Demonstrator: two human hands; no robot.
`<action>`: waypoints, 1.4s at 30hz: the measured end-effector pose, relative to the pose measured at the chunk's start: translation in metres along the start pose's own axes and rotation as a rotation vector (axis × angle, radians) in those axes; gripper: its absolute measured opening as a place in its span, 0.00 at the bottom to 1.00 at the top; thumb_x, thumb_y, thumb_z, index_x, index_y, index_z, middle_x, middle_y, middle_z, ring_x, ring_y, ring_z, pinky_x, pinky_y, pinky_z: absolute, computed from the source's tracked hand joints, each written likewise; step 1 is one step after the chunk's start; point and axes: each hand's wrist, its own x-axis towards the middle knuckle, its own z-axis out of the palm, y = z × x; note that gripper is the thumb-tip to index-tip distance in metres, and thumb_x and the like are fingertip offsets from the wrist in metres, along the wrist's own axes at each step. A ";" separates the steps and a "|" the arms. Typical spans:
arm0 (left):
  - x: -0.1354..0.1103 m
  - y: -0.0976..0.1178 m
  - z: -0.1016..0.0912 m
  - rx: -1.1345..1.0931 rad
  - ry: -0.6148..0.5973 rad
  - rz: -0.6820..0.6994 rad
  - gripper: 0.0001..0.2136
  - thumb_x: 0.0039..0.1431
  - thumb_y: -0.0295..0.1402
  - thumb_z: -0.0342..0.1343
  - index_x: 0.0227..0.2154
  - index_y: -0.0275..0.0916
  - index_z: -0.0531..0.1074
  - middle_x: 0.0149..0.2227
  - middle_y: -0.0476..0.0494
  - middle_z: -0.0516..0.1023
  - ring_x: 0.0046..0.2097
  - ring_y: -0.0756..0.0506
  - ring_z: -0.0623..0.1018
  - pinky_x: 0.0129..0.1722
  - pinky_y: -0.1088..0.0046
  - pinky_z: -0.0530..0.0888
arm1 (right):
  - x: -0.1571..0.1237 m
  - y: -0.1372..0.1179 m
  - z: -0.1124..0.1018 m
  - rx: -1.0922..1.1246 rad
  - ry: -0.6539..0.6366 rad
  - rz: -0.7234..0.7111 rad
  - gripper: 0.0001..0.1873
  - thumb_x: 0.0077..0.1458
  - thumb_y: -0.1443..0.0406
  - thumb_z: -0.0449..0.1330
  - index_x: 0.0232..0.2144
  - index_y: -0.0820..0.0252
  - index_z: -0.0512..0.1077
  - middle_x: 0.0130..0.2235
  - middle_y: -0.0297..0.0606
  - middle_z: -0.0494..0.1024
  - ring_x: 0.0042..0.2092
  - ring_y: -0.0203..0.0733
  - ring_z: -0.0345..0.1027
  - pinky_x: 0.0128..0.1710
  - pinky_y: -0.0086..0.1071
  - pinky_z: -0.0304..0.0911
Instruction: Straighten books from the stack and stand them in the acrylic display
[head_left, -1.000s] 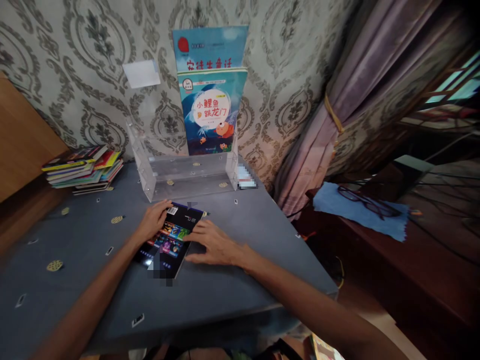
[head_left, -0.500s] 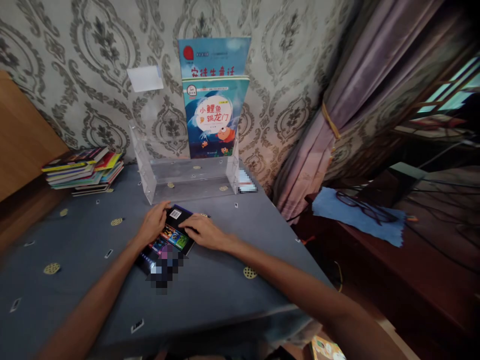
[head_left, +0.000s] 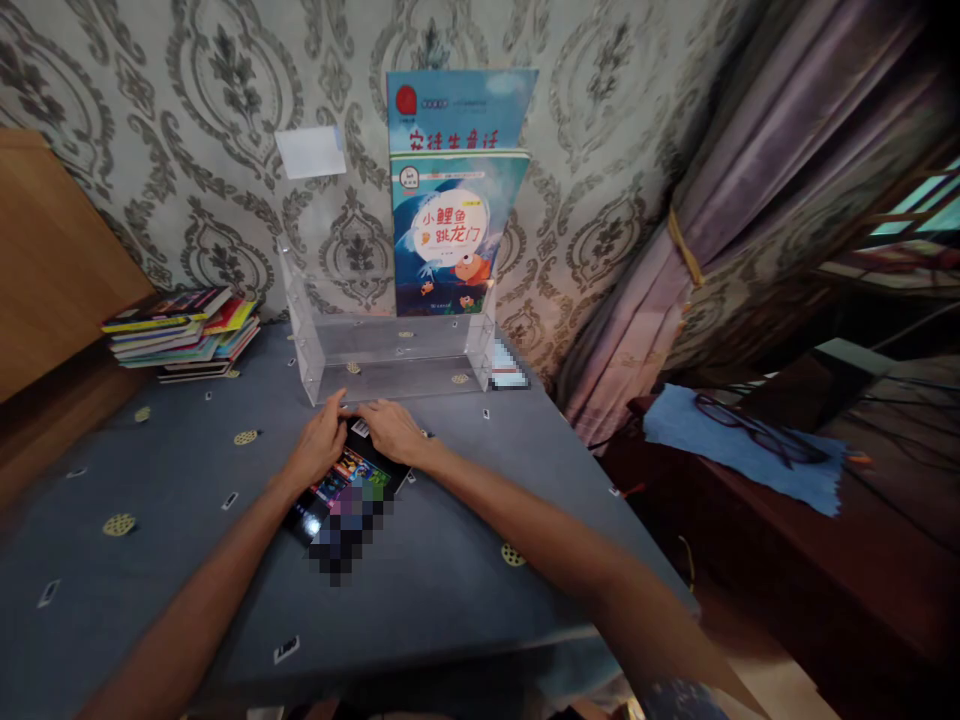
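A black book (head_left: 346, 470) with small colourful pictures on its cover and a white barcode label lies flat on the cloth-covered table; its near end is blurred out. My left hand (head_left: 319, 442) holds its far left edge, with the fingertips at the far corner. Across the top of the book lies my right hand (head_left: 390, 430), fingers stretched toward the left hand and covering part of the barcode. Just beyond both hands stands a clear acrylic book stand (head_left: 397, 375). Its rear tier carries a blue book with an orange fish (head_left: 442, 235), and another blue book (head_left: 465, 105) rises behind.
Several books are stacked (head_left: 180, 335) at the table's left, by a wooden panel (head_left: 60, 240). A white card (head_left: 311, 152) shows at the stand's upper left. To the right are a curtain (head_left: 637, 320) and a blue cloth (head_left: 750, 445) with glasses on it.
My right hand has slid over the book toward its far edge and now nearly meets my left hand. The whole view has shifted slightly, so things appear farther right.
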 end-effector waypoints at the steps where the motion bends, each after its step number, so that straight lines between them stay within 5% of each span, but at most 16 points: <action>1: 0.000 -0.001 0.001 0.013 0.002 0.009 0.25 0.63 0.28 0.45 0.63 0.36 0.55 0.48 0.38 0.78 0.53 0.40 0.76 0.57 0.54 0.71 | -0.001 0.001 0.000 0.002 0.001 0.017 0.16 0.61 0.74 0.51 0.47 0.63 0.74 0.45 0.45 0.80 0.46 0.47 0.71 0.46 0.38 0.65; 12: 0.002 0.001 -0.001 0.086 -0.046 0.114 0.12 0.64 0.28 0.46 0.46 0.40 0.72 0.43 0.42 0.76 0.47 0.42 0.75 0.51 0.59 0.73 | -0.018 0.016 0.005 0.089 0.071 -0.013 0.18 0.62 0.75 0.52 0.48 0.62 0.76 0.44 0.43 0.82 0.42 0.45 0.71 0.46 0.36 0.63; 26: 0.002 0.003 -0.002 0.089 -0.082 0.084 0.14 0.65 0.30 0.45 0.46 0.41 0.74 0.42 0.42 0.74 0.47 0.42 0.73 0.52 0.60 0.71 | -0.082 0.034 0.002 0.318 0.177 -0.068 0.17 0.61 0.76 0.53 0.46 0.61 0.77 0.48 0.44 0.81 0.47 0.44 0.71 0.49 0.40 0.67; 42: 0.008 -0.011 -0.005 -0.087 -0.077 -0.025 0.14 0.59 0.27 0.47 0.39 0.41 0.77 0.41 0.45 0.79 0.46 0.43 0.77 0.52 0.60 0.73 | -0.125 0.023 -0.010 0.193 0.243 -0.082 0.14 0.59 0.75 0.54 0.42 0.61 0.76 0.43 0.44 0.81 0.49 0.47 0.70 0.49 0.42 0.63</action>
